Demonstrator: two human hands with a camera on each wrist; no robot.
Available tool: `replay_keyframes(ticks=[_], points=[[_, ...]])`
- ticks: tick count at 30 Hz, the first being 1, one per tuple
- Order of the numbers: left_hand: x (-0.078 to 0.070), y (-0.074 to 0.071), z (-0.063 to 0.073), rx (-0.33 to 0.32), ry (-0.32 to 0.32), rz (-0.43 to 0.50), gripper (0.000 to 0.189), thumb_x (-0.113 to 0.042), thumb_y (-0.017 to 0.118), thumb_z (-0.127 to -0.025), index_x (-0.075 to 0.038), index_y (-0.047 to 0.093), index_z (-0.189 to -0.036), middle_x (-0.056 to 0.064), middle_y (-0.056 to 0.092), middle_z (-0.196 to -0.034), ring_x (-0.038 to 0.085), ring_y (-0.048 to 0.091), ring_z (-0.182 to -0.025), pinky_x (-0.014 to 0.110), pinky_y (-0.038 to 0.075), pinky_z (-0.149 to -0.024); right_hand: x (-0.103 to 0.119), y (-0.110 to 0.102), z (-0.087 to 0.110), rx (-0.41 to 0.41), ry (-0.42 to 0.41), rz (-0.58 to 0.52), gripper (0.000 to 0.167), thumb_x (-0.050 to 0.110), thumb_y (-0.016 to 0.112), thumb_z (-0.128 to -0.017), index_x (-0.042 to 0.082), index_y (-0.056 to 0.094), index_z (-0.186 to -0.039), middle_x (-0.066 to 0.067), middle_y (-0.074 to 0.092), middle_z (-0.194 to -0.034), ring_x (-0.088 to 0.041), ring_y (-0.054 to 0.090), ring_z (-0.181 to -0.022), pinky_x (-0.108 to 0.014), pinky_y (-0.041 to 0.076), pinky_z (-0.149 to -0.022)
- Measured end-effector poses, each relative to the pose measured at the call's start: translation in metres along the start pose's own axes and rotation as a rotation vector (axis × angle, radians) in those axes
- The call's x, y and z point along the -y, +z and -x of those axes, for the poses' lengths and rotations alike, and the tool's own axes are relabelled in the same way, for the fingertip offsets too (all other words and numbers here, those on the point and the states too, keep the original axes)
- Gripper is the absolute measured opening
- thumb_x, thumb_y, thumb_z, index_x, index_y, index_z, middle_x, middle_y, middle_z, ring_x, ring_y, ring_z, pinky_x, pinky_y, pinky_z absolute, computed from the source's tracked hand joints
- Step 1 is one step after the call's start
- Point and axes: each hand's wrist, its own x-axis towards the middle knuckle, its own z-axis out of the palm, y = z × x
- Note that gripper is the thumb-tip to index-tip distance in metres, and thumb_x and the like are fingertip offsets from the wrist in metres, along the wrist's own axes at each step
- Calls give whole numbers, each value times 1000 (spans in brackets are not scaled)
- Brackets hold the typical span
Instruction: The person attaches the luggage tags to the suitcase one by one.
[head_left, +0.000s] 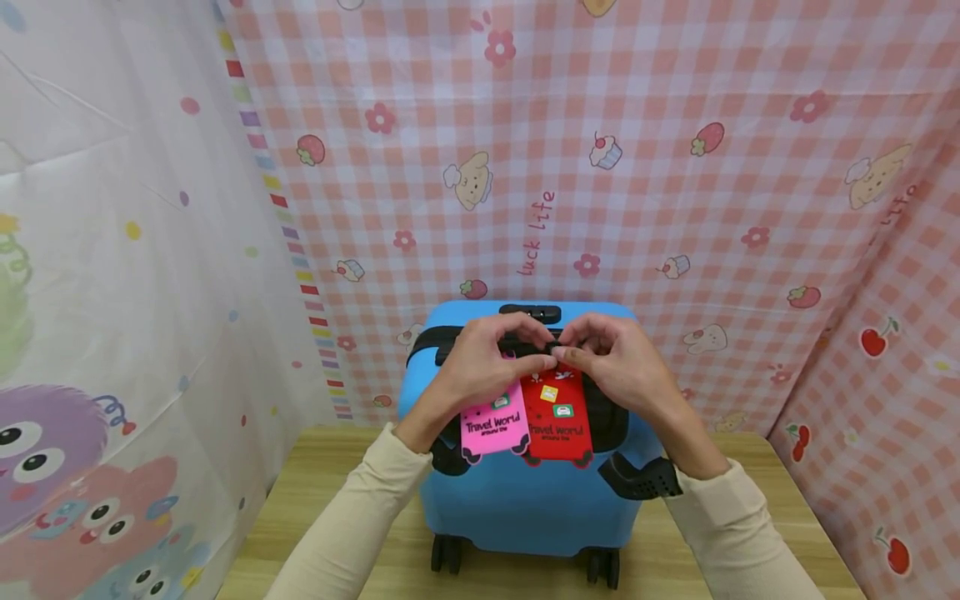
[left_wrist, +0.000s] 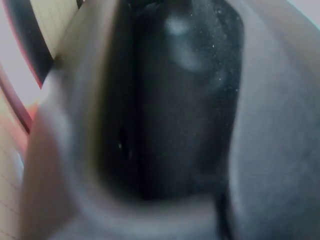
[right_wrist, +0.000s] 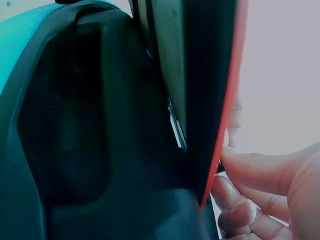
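Note:
A small blue suitcase stands upright, with a pink luggage tag and a red luggage tag hanging side by side at its black handle area. Above the red tag, my left hand and right hand meet, thumbs and fingertips pinching its short black strap. The right wrist view shows the red tag edge-on, with my right thumb and fingers at a bit of black strap beside it. Only the suitcase's dark recess fills the left wrist view; the left fingers are hidden there.
The suitcase rests on wheels on a wood-grain surface. Close behind it hangs a pink checked cloth; a white patterned curtain hangs at left. A combination lock sits on the suitcase top.

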Motion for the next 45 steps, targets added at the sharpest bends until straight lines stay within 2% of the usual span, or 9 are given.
replay_keyframes(ticks=[6, 14, 25, 45], points=[[1, 0, 0, -5, -5, -1, 13, -21, 74, -90, -16, 72, -103, -7, 70, -98, 6, 60, -93, 29, 52, -81, -1, -4, 1, 52, -15, 12, 11, 14, 67, -94, 6, 67, -102, -9, 61, -75, -21, 55, -67, -28, 47, -62], [1, 1, -2, -9, -15, -3, 12, -20, 72, -91, -16, 72, -103, -6, 70, -97, 7, 61, -92, 28, 52, -83, -2, -6, 1, 76, -17, 6, 14, 10, 69, -91, 6, 67, -104, -8, 59, -77, -21, 51, -65, -28, 45, -59], [0, 1, -2, -13, -41, -3, 12, -21, 72, -92, -17, 72, -103, -6, 70, -95, 7, 60, -90, 29, 51, -82, -2, -5, 1, 64, -26, 18, 14, 11, 70, -91, 6, 66, -104, -7, 58, -74, -20, 51, -65, -27, 45, -59], [1, 2, -3, -29, -46, -4, 9, -23, 71, -92, -19, 73, -100, -8, 70, -93, 7, 61, -89, 31, 51, -83, -3, -3, 1, 45, -35, 37, 13, 14, 70, -92, 7, 68, -103, -7, 57, -72, -21, 52, -66, -28, 44, -58]])
